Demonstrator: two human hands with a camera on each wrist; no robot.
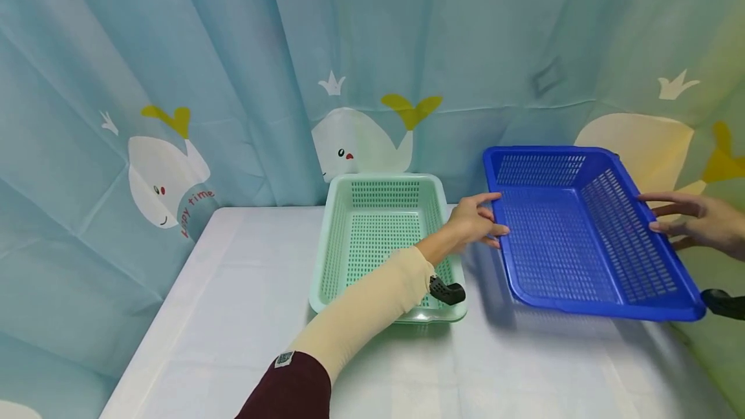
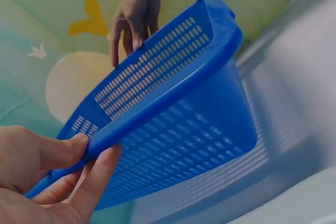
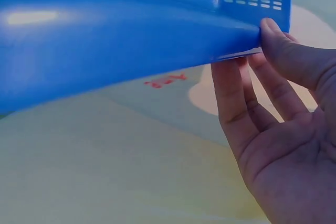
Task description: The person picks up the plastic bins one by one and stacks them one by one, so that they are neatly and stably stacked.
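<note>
A blue plastic basket (image 1: 559, 244) with slotted walls is held tilted above the right part of the table, its right side higher. My left hand (image 1: 474, 220) pinches its left rim; in the left wrist view the thumb lies on top of the rim (image 2: 152, 106) and the fingers sit beneath. At the opposite rim, my right hand (image 1: 701, 218) grips with the thumb on the inner side and fingers under the edge, as the right wrist view shows. Left of the blue basket, a light green basket (image 1: 321, 264) rests on the table, partly covered by my left forearm.
A white cloth covers the table (image 1: 244, 302). Behind and at both sides hangs a blue-green curtain (image 1: 233, 50) printed with whales, close to the table's back edge. The green basket's rim is near my left wrist.
</note>
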